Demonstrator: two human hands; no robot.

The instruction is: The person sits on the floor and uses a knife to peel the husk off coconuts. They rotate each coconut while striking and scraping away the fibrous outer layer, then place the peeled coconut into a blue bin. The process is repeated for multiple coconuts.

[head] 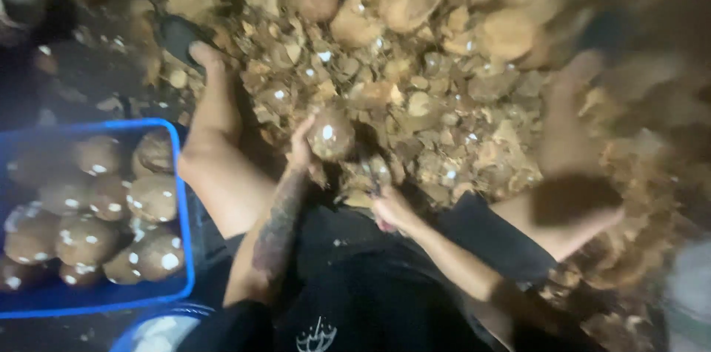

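Note:
My left hand (300,151) grips a round brown coconut (330,133) from its left side and holds it up over my lap. My right hand (391,209) is just below and to the right of it. Its fingers are closed round a short dark tool (375,172) whose tip points up at the coconut. Blur hides the tool's shape. Both forearms reach forward between my bare legs, and the left forearm is tattooed.
A blue crate (180,174) at the left holds several pale husked coconuts (152,198). A heap of brown shell chips (444,115) spreads ahead, with whole coconuts (404,4) at its far side. My left foot (207,63) and right leg (566,145) flank the heap.

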